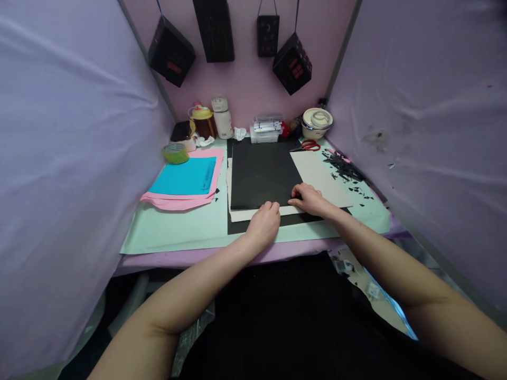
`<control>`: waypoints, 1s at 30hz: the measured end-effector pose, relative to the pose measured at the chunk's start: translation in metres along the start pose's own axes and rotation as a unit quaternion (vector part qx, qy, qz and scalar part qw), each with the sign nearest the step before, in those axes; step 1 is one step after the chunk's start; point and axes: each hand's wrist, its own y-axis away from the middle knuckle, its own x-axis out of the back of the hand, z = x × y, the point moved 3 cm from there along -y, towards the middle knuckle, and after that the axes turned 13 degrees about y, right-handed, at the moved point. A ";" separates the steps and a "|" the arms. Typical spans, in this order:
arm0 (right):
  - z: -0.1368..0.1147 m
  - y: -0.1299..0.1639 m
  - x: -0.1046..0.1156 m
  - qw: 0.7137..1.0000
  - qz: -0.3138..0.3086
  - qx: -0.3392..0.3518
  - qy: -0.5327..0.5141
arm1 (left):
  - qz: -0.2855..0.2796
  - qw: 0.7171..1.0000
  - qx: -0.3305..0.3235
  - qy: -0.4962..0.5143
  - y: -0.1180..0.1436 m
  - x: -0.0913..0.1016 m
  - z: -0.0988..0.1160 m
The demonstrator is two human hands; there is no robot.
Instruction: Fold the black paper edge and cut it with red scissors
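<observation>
Item: black sheet point(263, 174), matte, rectangular, thin card or paper; lay flat at the centre of the table, its near edge under both hands.

Left hand point(264, 221): loosely curled, knuckles up, resting at the sheet's near edge at 6 o'clock; whether the fingers pinched the edge could not be told; it appeared to bear down so as to keep the sheet from sliding.

Right hand point(309, 199): fingers bent, tips touching the near right corner at about 5 o'clock; it seemed to press or pinch the corner, though a true grip could not be confirmed.

Beneath: pale cream board point(325, 177), stiff, smooth, projecting at 3 o'clock and showing as a strip along the near edge; under that a second dark sheet point(237, 226), visible at 6 o'clock; the stack was squared, seemingly for alignment.

Support: mint-green table covering point(186, 227), smooth; lilac cloth at its front edge.

At 9 o'clock: cyan sheet point(186, 177) upon pink sheets point(178, 201), well apart from the hands; a roll of green tape point(176, 153) at 10 o'clock.

At 12 o'clock: clear plastic box point(264, 131) of pens; white bottle point(222, 119); yellow-lidded cup point(202, 120).

At 1 o'clock: red-handled scissors point(310, 144); round bowl point(317, 122).

At 2 o'clock: heap of black paper offcuts point(344, 168), angular, scattered.

Above: black boxes point(291, 63) hung on cords against the pink wall.
</observation>
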 end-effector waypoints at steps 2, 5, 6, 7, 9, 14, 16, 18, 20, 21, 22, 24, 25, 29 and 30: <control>0.009 0.002 0.000 1.000 0.008 -0.015 0.002 | -0.001 1.000 0.004 0.001 0.000 0.000 0.000; 0.019 0.005 0.000 0.999 0.020 -0.027 0.004 | 0.013 1.000 0.009 0.015 0.002 0.003 0.002; 0.020 0.007 0.000 0.999 0.024 -0.027 0.004 | 0.024 0.999 0.012 0.023 0.002 0.004 0.003; 0.019 0.009 0.000 0.999 0.031 -0.026 0.005 | 0.035 0.999 0.018 0.031 0.003 0.006 0.004; 0.015 0.014 0.003 0.998 0.060 -0.010 0.008 | 0.053 0.997 0.029 0.051 0.004 0.009 0.004; -0.012 0.041 0.008 0.986 0.139 0.086 0.033 | 0.034 0.995 0.026 0.088 0.002 0.013 0.003; -0.024 0.051 0.008 0.982 0.139 0.118 0.054 | 0.024 0.996 0.017 0.083 0.001 0.014 0.002; -0.035 0.058 0.005 0.978 0.135 0.138 0.078 | 0.028 0.997 0.010 0.075 0.001 0.016 0.001; -0.043 0.062 0.003 0.976 0.131 0.142 0.097 | 0.040 0.997 0.008 0.068 0.002 0.017 0.001; -0.046 0.064 0.002 0.976 0.130 0.140 0.106 | 0.044 0.997 0.007 0.065 0.002 0.017 0.002; -0.047 0.065 0.001 0.975 0.130 0.138 0.116 | 0.048 0.997 0.006 0.062 0.003 0.017 0.002; -0.047 0.068 0.001 0.973 0.131 0.131 0.137 | 0.050 0.997 0.008 0.061 0.003 0.016 0.002; -0.045 0.070 0.001 0.972 0.130 0.127 0.147 | 0.050 0.997 0.008 0.061 0.003 0.016 0.002; -0.028 0.077 0.005 0.971 0.131 0.089 0.180 | 0.053 0.997 0.008 0.062 0.003 0.016 0.002; -0.023 0.079 0.006 0.970 0.134 0.079 0.185 | 0.053 0.996 0.010 0.065 0.003 0.016 0.002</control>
